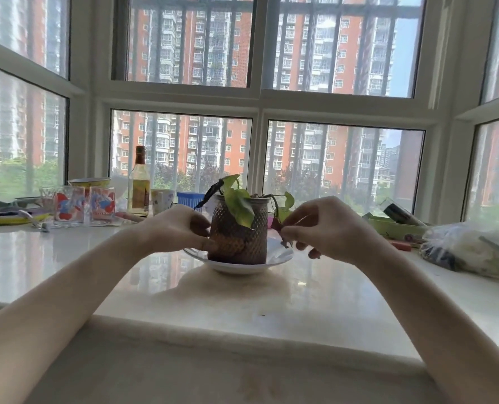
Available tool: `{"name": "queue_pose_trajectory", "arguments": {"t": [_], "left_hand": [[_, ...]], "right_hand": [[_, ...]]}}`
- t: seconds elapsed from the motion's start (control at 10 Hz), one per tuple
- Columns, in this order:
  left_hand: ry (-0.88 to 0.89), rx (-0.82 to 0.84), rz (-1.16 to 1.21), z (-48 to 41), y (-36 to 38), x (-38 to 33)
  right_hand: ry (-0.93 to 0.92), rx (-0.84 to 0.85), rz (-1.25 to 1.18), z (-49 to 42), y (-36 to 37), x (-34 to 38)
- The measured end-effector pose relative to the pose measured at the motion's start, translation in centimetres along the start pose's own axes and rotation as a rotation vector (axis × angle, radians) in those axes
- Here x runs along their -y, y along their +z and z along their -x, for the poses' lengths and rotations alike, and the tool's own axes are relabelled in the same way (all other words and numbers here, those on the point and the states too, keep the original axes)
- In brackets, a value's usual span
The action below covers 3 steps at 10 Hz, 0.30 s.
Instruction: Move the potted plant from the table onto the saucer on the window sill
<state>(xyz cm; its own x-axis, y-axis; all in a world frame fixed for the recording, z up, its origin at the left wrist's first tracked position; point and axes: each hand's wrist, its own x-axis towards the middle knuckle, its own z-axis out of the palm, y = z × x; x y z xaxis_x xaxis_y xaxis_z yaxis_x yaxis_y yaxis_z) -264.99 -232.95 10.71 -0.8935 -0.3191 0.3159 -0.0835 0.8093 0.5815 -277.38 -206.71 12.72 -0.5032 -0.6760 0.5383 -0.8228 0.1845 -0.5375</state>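
The potted plant [238, 231] stands upright on the white saucer [280, 256], which rests on the pale stone window sill [67, 252] in front of the central window panes. The pot is brown with a dimpled texture (a few yellow-green leaves hang over its rim, one drooping down the front).

Both bare forearms reach forward from the lower corners toward the pot, elbows low and wide, wrists converging on either side of it. The left hand [178, 228] sits against the pot's left flank, knuckles up, with the thumb and fingertips [210, 244] touching the textured wall in a loose, narrow hold; whether it truly bears on the pot cannot be told. The right hand [327, 230] is just right of the pot, fingers curled inward, pinching a small reddish leaf or stem that trails from the plant; it does not touch the pot wall.

Left of the pot, further back on the sill, stand a tall bottle [139, 183] of pale liquid, two patterned drinking glasses [69, 207] and a small blue basket [190, 199]. Right of the pot, well apart, lies a clear plastic bag [472, 249].
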Motion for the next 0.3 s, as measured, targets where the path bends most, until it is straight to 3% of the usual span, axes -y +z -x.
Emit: {"name": "queue_pose_trajectory", "arguments": {"t": [0.2, 0.3], "left_hand": [[0.003, -0.097, 0.015, 0.4, 0.0, 0.8], [-0.073, -0.266, 0.023, -0.1, 0.4, 1.8]], "right_hand": [[-0.165, -0.206, -0.133, 4.6, -3.4, 1.5], [-0.241, -0.432, -0.248, 5.7, -5.8, 2.1]]}}
